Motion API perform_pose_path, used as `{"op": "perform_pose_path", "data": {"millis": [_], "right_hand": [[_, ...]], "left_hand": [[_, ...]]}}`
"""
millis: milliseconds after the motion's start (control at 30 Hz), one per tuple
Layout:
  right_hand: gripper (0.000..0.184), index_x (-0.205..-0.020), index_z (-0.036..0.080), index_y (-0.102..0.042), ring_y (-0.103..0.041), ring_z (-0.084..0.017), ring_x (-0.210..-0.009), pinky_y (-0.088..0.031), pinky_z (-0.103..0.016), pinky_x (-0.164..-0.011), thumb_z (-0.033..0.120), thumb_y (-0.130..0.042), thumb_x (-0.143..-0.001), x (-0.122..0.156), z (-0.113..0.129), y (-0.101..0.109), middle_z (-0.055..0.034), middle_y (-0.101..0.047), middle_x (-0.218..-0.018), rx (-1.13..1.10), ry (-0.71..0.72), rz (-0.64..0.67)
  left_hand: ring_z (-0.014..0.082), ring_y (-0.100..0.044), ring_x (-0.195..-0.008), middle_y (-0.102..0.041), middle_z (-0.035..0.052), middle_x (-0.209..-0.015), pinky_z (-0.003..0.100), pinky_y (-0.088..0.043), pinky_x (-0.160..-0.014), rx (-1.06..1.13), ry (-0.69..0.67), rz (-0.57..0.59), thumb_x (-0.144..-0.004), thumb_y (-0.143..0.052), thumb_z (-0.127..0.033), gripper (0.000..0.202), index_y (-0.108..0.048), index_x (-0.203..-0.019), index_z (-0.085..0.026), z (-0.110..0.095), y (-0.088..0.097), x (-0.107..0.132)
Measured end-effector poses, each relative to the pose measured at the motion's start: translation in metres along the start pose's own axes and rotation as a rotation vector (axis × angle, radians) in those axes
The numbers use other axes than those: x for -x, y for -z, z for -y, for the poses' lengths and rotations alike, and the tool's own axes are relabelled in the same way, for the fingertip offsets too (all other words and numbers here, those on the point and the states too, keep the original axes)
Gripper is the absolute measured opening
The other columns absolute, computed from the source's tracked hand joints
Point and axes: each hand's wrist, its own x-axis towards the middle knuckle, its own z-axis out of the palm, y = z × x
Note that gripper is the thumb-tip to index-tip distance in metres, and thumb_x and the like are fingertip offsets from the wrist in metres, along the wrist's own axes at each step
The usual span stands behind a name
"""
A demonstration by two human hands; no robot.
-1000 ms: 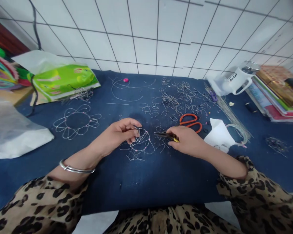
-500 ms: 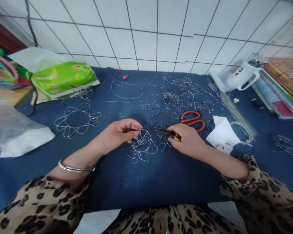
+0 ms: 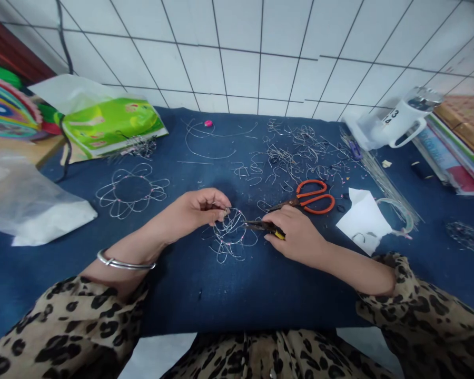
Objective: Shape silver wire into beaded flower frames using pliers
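Left hand (image 3: 208, 209) pinches a looped wire ring (image 3: 232, 243) — right hand (image 3: 294, 231) holds dark-tipped pliers (image 3: 263, 226).

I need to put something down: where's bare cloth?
Mostly bare blue cloth shows between the leopard-print sleeves, below the beaded silver wire ring in the left hand; some between the right sleeve and dark wire bundle. Crowded: beyond the right hand, with tangled silver wire, orange-handled scissors, white paper.

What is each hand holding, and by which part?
The left hand pinches the beaded wire ring at its upper-left edge; the right hand grips the pliers around the handles.
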Motion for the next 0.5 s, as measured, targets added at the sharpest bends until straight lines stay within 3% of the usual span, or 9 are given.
{"op": "perform_pose_path", "data": {"millis": [200, 367, 500], "right_hand": [[0.024, -0.099, 0.018, -0.057, -0.052, -0.019, -0.089, -0.04, -0.033, -0.083, 0.019, -0.061, -0.075, -0.0025, -0.0015, -0.0025, -0.0035, -0.064, -0.096, 0.017, 0.007, 0.035], [0.023, -0.096, 0.018, -0.056, -0.051, -0.017, -0.087, -0.04, -0.032, -0.082, 0.017, -0.061, -0.073, -0.0011, -0.0012, -0.0043, -0.0025, -0.063, -0.092, -0.017, -0.003, -0.029], [0.022, -0.094, 0.019, -0.057, -0.051, -0.014, -0.079, -0.041, -0.028, -0.074, 0.014, -0.059, -0.074, -0.0026, 0.0009, -0.0007, -0.0007, -0.061, -0.085, -0.083, -0.089, -0.068]], "left_hand": [[0.0096, -0.054, -0.068, -0.06, 0.0005, -0.077, 0.02, -0.044, -0.061, 0.009, 0.017, 0.026, -0.078, -0.062, -0.022, 0.015, -0.059, -0.092, -0.016, -0.0012, 0.0088, 0.0004], [0.0081, -0.053, -0.066, -0.059, -0.0011, -0.074, 0.019, -0.043, -0.061, -0.005, 0.019, 0.045, -0.078, -0.062, -0.021, 0.014, -0.058, -0.091, -0.016, -0.0026, 0.0075, 0.0001], [0.0089, -0.054, -0.068, -0.06, -0.0003, -0.076, 0.02, -0.045, -0.063, 0.008, 0.019, 0.075, -0.079, -0.061, -0.02, 0.014, -0.058, -0.092, -0.015, -0.0034, 0.0084, 0.0008]]}}
